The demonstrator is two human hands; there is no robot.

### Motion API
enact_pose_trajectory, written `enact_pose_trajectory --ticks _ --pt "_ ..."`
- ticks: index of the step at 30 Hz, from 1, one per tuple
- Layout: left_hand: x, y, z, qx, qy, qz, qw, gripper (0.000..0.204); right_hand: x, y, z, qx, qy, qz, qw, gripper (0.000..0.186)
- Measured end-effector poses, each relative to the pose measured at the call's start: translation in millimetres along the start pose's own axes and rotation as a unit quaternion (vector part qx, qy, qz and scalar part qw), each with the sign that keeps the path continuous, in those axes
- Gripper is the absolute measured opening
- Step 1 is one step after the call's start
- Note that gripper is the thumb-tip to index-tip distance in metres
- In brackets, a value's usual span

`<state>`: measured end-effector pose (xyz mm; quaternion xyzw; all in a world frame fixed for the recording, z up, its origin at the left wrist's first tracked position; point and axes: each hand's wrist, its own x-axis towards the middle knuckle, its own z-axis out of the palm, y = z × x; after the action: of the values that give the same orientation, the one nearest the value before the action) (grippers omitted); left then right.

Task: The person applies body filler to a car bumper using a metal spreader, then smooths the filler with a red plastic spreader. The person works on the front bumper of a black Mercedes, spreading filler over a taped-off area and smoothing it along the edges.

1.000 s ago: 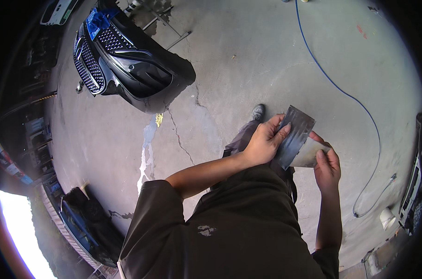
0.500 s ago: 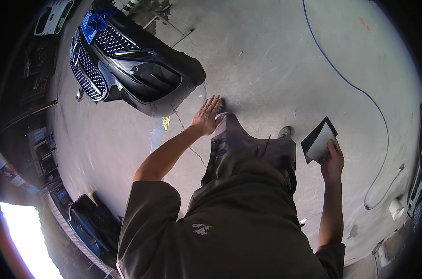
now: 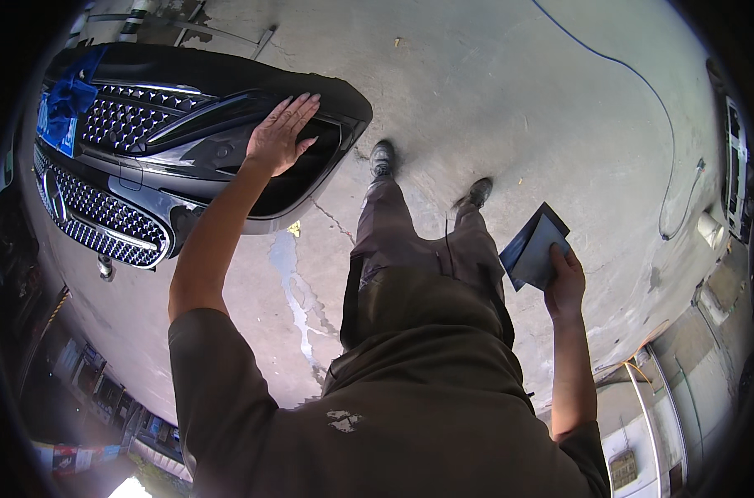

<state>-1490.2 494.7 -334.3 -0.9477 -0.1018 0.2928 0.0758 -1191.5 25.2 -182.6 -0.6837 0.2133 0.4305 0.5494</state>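
Note:
A black car front bumper (image 3: 194, 153) with patterned mesh grilles and chrome trim fills the upper left of the head view, with crumpled blue material (image 3: 65, 104) on it. My left hand (image 3: 280, 134) is stretched out flat over the bumper's dark side section, fingers slightly apart; I cannot tell whether it touches the surface. At the right, my right hand (image 3: 563, 278) grips thin dark grey rectangular sheets (image 3: 534, 249), held fanned over each other, thumb on the upper one.
My legs and shoes (image 3: 383, 158) stand beside the bumper on cracked concrete floor (image 3: 476, 100). A metal stand (image 3: 265, 41) is behind it. A blue hose (image 3: 622, 66) curves across the right, near another car part (image 3: 734, 166) and pipes (image 3: 642, 415) along the edge.
My left hand has let go of the sheets and moved forward and left over the bumper, which now appears nearer. My right hand still holds the sheets.

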Motion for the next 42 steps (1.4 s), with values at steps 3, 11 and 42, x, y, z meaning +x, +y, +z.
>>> enact_pose_trajectory --ticks 3,11,42 --pt "-21.8 -35.9 -9.8 0.026 0.013 -0.025 0.999 0.07 -11.1 2.3 13.3 0.001 -0.001 -0.008 1.0 0.026" --pt "10.8 13.9 8.0 0.013 0.022 0.03 0.999 0.078 -42.0 46.1 30.7 0.036 0.034 -0.014 0.999 0.025" --pt "-7.1 4.9 -10.1 -0.172 0.119 -0.022 0.978 0.065 -32.1 34.7 17.2 0.06 0.03 -0.043 0.997 0.024"
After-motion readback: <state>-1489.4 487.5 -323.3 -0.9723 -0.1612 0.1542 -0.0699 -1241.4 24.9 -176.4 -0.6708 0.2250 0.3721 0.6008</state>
